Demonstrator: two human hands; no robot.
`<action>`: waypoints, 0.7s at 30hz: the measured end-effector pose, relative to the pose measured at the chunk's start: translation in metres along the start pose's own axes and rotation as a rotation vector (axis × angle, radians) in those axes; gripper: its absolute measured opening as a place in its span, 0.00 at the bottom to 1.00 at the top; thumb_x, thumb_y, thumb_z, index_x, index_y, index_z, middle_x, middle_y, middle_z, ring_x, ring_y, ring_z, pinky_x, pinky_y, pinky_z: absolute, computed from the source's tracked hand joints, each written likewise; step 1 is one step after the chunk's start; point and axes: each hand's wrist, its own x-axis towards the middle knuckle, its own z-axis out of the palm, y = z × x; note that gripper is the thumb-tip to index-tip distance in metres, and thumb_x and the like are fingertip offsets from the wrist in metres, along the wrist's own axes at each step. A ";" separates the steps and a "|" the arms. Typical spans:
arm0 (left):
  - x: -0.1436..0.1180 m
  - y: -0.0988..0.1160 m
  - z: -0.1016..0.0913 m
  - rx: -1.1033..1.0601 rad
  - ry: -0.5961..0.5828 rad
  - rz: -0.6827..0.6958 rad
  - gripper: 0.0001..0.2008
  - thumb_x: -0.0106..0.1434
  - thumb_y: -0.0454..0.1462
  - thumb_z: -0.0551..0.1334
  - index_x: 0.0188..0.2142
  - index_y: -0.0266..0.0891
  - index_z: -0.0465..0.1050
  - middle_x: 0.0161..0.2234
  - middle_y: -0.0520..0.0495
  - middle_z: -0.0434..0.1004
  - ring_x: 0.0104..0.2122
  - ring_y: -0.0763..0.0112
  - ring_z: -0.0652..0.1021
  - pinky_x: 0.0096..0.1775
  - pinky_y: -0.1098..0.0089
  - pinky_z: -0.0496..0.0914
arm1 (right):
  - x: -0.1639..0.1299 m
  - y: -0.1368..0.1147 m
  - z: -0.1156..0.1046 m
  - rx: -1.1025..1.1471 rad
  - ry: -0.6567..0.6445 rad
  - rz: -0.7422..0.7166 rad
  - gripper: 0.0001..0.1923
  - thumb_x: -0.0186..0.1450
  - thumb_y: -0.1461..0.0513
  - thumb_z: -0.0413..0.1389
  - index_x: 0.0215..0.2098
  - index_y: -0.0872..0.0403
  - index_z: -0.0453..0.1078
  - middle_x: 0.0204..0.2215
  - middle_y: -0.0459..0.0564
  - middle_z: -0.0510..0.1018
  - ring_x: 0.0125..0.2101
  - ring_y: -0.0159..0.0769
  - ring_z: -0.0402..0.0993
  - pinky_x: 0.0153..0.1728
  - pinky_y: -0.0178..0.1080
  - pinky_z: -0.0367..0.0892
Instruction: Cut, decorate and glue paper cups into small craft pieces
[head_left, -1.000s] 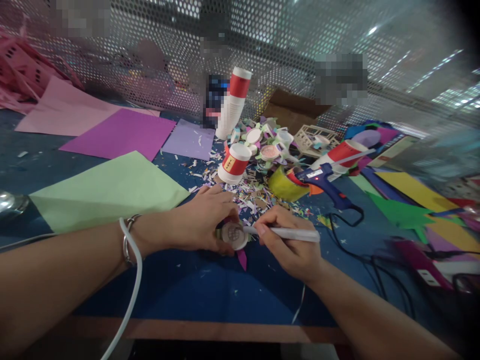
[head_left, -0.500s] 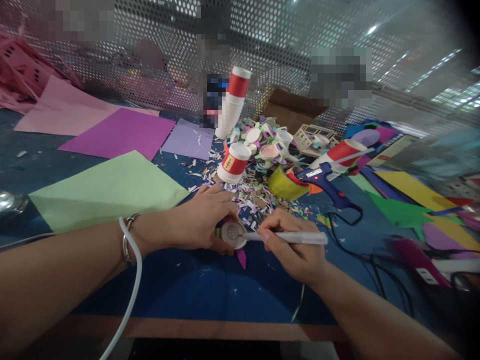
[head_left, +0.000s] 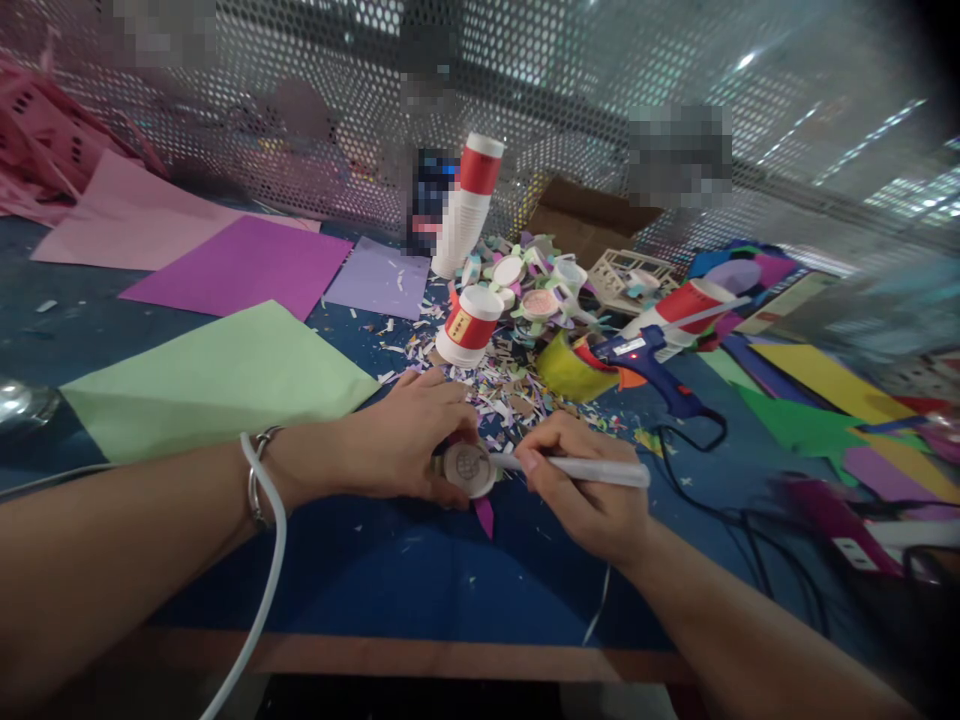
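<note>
Setting: blue table [head_left: 420, 590] strewn with paper scraps, backed by a perforated metal screen [head_left: 315, 110].
Disc: a small round disc [head_left: 469, 470] with a drawn grid on its face sits near the middle of the table, close to my edge, with a magenta paper bit [head_left: 484, 516] poking out beneath it.
Left hand: my left hand [head_left: 397, 445] cups the disc from the left, its grip closed on the rim, thumb below and fingers curled over the top.
Right hand: my right hand [head_left: 585, 490] has its grip closed around a white pen [head_left: 577, 468], held nearly level; the tip touches the right side of the disc's face.
Wrist: a bangle [head_left: 259, 480] and a pale cord [head_left: 262, 590] cross my left forearm.
Just beyond: a heap of paper scraps [head_left: 502, 390], a red-and-white paper cup [head_left: 469, 327], a yellow tape roll [head_left: 566, 368] and a blue glue gun [head_left: 652, 365] with its black cable.
Further: a tall stack of cups [head_left: 466, 205] by the screen.
Left side: green sheet [head_left: 217, 380], magenta sheet [head_left: 240, 265], pink sheet [head_left: 127, 215].
Right side: coloured paper cut-outs [head_left: 817, 400].
</note>
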 end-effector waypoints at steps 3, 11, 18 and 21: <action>0.000 0.000 0.000 -0.012 -0.006 0.003 0.23 0.53 0.52 0.72 0.41 0.42 0.74 0.43 0.46 0.73 0.46 0.54 0.69 0.45 0.60 0.58 | 0.001 0.000 0.000 -0.005 -0.014 -0.005 0.10 0.67 0.66 0.52 0.29 0.53 0.69 0.21 0.43 0.73 0.19 0.27 0.70 0.23 0.33 0.63; 0.000 0.000 0.000 -0.023 0.006 0.008 0.23 0.53 0.51 0.72 0.42 0.42 0.74 0.43 0.46 0.72 0.47 0.54 0.69 0.45 0.60 0.59 | 0.000 0.001 -0.001 -0.034 -0.005 -0.011 0.09 0.68 0.66 0.52 0.29 0.52 0.68 0.20 0.43 0.72 0.19 0.29 0.69 0.22 0.34 0.63; 0.000 -0.001 -0.001 -0.036 -0.006 0.005 0.23 0.54 0.52 0.72 0.42 0.42 0.73 0.44 0.46 0.72 0.47 0.54 0.68 0.47 0.59 0.58 | 0.000 -0.003 0.000 -0.032 0.022 -0.018 0.08 0.67 0.66 0.53 0.30 0.53 0.69 0.21 0.42 0.74 0.19 0.27 0.70 0.22 0.32 0.63; -0.001 -0.001 0.000 -0.043 -0.008 0.007 0.24 0.53 0.52 0.72 0.43 0.42 0.73 0.44 0.46 0.72 0.47 0.54 0.68 0.46 0.59 0.58 | 0.000 -0.005 0.001 -0.042 -0.001 -0.023 0.07 0.67 0.66 0.53 0.31 0.53 0.70 0.21 0.43 0.75 0.20 0.27 0.72 0.23 0.32 0.63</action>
